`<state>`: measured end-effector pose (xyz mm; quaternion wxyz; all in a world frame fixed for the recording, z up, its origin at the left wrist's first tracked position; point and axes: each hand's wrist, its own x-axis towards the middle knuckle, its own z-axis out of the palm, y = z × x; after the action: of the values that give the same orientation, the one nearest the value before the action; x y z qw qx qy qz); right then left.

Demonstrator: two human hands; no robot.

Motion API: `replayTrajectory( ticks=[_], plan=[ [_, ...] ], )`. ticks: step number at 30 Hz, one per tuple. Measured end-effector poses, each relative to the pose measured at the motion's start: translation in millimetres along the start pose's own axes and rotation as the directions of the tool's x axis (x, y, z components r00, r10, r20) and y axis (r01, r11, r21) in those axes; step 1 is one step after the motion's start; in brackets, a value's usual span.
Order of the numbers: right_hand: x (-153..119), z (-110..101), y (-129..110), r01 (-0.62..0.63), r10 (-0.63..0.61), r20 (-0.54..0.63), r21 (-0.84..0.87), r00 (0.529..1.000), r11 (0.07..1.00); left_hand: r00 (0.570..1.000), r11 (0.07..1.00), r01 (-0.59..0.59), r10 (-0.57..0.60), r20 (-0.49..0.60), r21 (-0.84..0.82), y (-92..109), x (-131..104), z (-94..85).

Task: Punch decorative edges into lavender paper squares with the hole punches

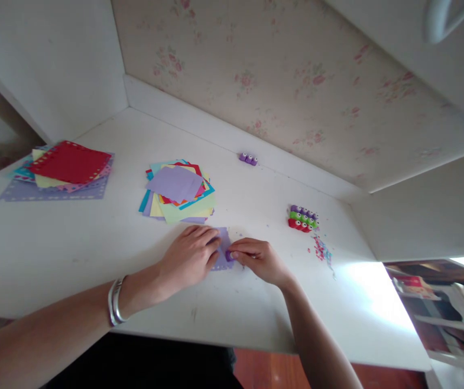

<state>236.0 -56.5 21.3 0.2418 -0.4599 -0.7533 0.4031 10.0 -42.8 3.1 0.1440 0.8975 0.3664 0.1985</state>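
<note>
Mid-frame: our left hand (189,258) pinned lilac sheet (223,244) flat on bench (94,243); right hand (258,260) fingers pinched small purple punch (229,255) at sheet edge. Punching step; next needed firm squeeze.

Bare forearms, no sleeves in view; silver bangles (116,301) ring the left wrist, the right wrist wears nothing

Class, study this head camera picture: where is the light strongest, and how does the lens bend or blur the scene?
Head view: strongest glare on the white table at its right end, washing out detail; the table edges and wall lines splay outward, a wide-angle effect; the left hand, right hand and lilac paper look fairly sharp; corners look softer.
</note>
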Motion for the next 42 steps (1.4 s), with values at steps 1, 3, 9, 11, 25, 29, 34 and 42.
replayTrajectory(
  ticks=[1,3,9,11,25,29,34,42],
  plan=[
    [-0.8,-0.2,0.1,-0.004,0.004,0.013,0.006,1.000,1.000,1.000,1.000,-0.001,0.001,-0.002,-0.004,-0.9,0.6,0.4],
    [-3.1,-0.2,0.6,-0.020,0.019,0.035,0.023,0.999,1.000,1.000,1.000,-0.005,0.005,-0.011,-0.012,-2.3,1.2,0.7],
    [-8.5,1.3,0.3,-0.075,0.072,0.059,0.053,0.996,0.996,0.999,1.000,-0.007,0.006,-0.037,-0.023,-2.4,-0.1,1.5],
    [-9.1,1.8,-0.4,-0.091,0.088,0.057,0.065,0.995,0.994,1.000,1.000,-0.003,0.002,-0.032,-0.023,-2.0,-0.3,1.6],
    [-9.0,4.6,1.3,-0.185,0.176,0.064,0.172,0.982,0.968,0.999,0.999,0.007,-0.009,-0.036,-0.044,-2.7,-0.5,1.4],
    [-7.7,4.7,5.6,-0.264,0.253,0.077,0.248,0.964,0.932,1.000,0.999,0.011,-0.012,-0.027,-0.033,-2.7,-0.1,1.5],
    [-4.7,2.0,7.6,-0.324,0.296,0.135,0.305,0.946,0.895,0.999,0.999,0.010,-0.012,-0.036,-0.053,-3.5,-0.2,1.9],
    [-3.7,1.6,8.4,-0.343,0.310,0.152,0.311,0.939,0.886,0.999,0.999,0.011,-0.012,-0.032,-0.048,-4.8,-0.9,2.9]
  ],
)
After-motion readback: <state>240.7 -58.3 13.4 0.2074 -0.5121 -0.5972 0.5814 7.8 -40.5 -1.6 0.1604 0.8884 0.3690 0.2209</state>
